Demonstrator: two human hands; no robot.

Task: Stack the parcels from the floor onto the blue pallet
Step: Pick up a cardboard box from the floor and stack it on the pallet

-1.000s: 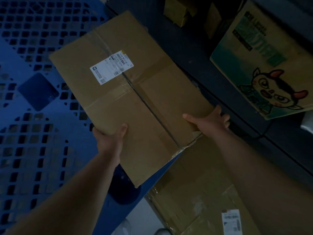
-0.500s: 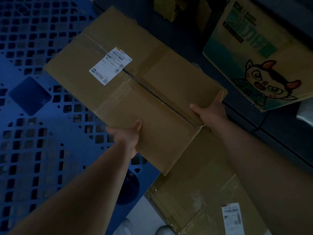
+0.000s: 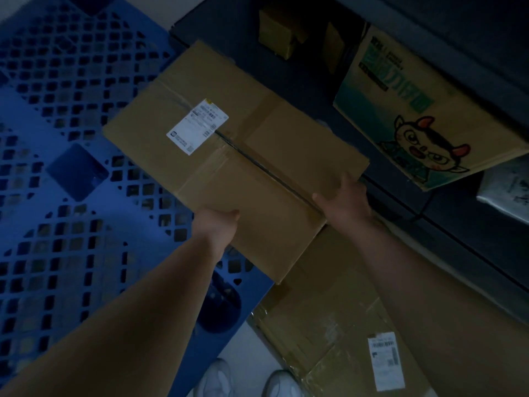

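Note:
A large flat brown cardboard parcel (image 3: 246, 156) with a white shipping label lies across the right edge of the blue lattice pallet (image 3: 65, 179). My left hand (image 3: 217, 224) grips its near edge with the thumb on top. At the parcel's right corner, my right hand (image 3: 345, 200) holds on with fingers spread over the top. A second brown parcel (image 3: 329, 319) with a white label lies on the floor below, partly under the held one.
A printed carton (image 3: 423, 110) with a cartoon animal leans at the right. Small brown boxes (image 3: 279, 35) sit in the dark area behind. A white bag (image 3: 506, 187) shows at the far right edge. My white shoes (image 3: 249, 379) stand at the bottom.
The parcel has shifted away from me and to the right, farther over the pallet's edge. Both hands moved with it and kept their hold.

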